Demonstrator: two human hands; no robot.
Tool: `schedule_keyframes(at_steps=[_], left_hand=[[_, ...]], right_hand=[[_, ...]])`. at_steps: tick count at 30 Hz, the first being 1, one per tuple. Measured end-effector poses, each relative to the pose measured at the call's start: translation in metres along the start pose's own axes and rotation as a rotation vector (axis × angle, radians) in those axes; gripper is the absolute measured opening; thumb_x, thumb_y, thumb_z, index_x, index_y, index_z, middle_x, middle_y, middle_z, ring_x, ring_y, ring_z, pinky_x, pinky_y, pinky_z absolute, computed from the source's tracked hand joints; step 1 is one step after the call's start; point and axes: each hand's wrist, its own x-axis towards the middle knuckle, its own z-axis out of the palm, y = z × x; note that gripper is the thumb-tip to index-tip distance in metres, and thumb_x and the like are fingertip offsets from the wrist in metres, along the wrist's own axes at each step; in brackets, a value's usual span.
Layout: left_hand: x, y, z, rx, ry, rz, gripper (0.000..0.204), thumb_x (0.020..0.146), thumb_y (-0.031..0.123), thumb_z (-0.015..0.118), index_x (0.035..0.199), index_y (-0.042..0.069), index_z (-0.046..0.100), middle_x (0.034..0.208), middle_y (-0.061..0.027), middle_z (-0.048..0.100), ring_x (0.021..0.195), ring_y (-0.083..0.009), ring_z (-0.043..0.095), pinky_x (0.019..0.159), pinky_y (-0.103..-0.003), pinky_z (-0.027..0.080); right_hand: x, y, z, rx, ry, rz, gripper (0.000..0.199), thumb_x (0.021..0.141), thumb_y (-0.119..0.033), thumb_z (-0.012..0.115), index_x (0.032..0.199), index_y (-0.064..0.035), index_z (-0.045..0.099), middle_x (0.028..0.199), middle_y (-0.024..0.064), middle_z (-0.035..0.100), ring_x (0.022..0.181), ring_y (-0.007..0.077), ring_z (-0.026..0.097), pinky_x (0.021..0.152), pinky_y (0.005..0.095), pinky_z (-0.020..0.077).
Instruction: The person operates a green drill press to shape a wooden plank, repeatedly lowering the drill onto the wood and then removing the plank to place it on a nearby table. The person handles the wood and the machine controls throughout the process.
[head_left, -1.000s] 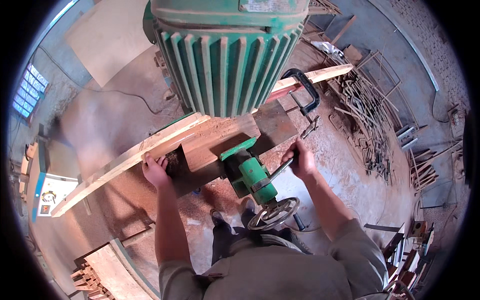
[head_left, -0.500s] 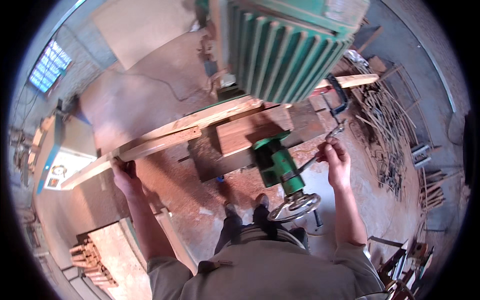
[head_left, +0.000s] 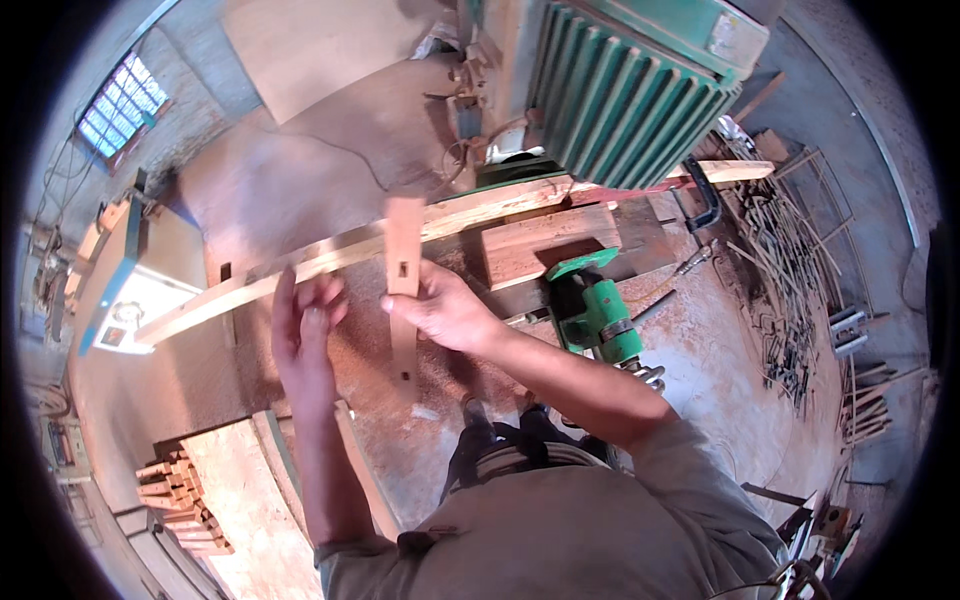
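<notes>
Near the beam (head_left: 480,209), the right hand (head_left: 447,310) grips wood — a slotted bar (head_left: 404,238).

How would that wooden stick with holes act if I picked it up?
The wooden stick would probably be stiff: it looks straight though the right hand grips only its middle. It's likely fairly light, since one hand holds it up. Its flat face suggests it wouldn't roll easily.

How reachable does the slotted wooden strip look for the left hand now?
Probably yes: the left hand looks empty and is close to the slotted wooden strip; the right hand holds its middle, leaving both ends uncovered.
</notes>
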Motion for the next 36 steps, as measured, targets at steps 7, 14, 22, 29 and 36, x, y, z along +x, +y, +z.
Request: schedule_keyframes(at_steps=[7, 14, 22, 29, 36], left_hand=[[-0.075, -0.093, -0.071, -0.471, -0.092, -0.958, 0.045, 0.094, 0.030, 0.048, 0.125, -0.003, 0.045, 0.114, -0.0171, 0.057, 0.092, -0.0278, 0.063, 0.078, -0.036, 0.054], [-0.044, -0.122, -0.049, -0.748, 0.186, -0.715, 0.025, 0.092, 0.022, 0.052, 0.102, 0.000, 0.058, 0.095, -0.0117, 0.065, 0.087, -0.0204, 0.064, 0.079, -0.032, 0.055], [0.032, -0.144, -0.033, -0.496, 0.238, -0.505, 0.033, 0.092, 0.027, 0.054, 0.117, 0.005, 0.052, 0.114, -0.0069, 0.059, 0.106, -0.0171, 0.056, 0.090, -0.031, 0.047], [0.070, -0.180, -0.028, -0.447, 0.244, -0.513, 0.037, 0.091, 0.027, 0.056, 0.121, 0.006, 0.050, 0.116, -0.0042, 0.057, 0.108, -0.0155, 0.054, 0.093, -0.031, 0.045], [0.077, -0.208, -0.024, -0.393, 0.229, -0.547, 0.035, 0.088, 0.027, 0.061, 0.116, 0.008, 0.052, 0.110, -0.0032, 0.061, 0.103, -0.0140, 0.057, 0.092, -0.030, 0.045]], right_hand=[[-0.015, 0.027, -0.038, 0.601, 0.049, 0.122, 0.031, 0.082, -0.024, 0.069, 0.106, -0.0084, 0.057, 0.098, 0.0005, 0.065, 0.083, 0.0089, 0.058, 0.058, 0.0224, 0.0452], [-0.015, 0.027, -0.050, 0.681, 0.032, 0.146, 0.032, 0.086, -0.027, 0.064, 0.109, -0.0054, 0.056, 0.103, 0.0055, 0.062, 0.094, 0.0148, 0.057, 0.078, 0.0299, 0.0469], [-0.038, 0.014, -0.069, 0.482, 0.162, 0.427, 0.048, 0.092, -0.034, 0.055, 0.124, -0.0012, 0.044, 0.090, 0.0042, 0.057, 0.075, 0.0141, 0.059, 0.060, 0.0280, 0.0520], [-0.115, -0.022, -0.101, 0.377, 0.110, 0.260, 0.039, 0.093, -0.022, 0.054, 0.122, 0.0034, 0.045, 0.096, 0.0110, 0.062, 0.080, 0.0151, 0.062, 0.067, 0.0258, 0.0522], [-0.190, -0.050, -0.160, 0.404, 0.327, 0.091, 0.026, 0.094, -0.017, 0.053, 0.112, 0.0017, 0.054, 0.091, 0.0111, 0.064, 0.079, 0.0145, 0.062, 0.069, 0.0261, 0.0521]])
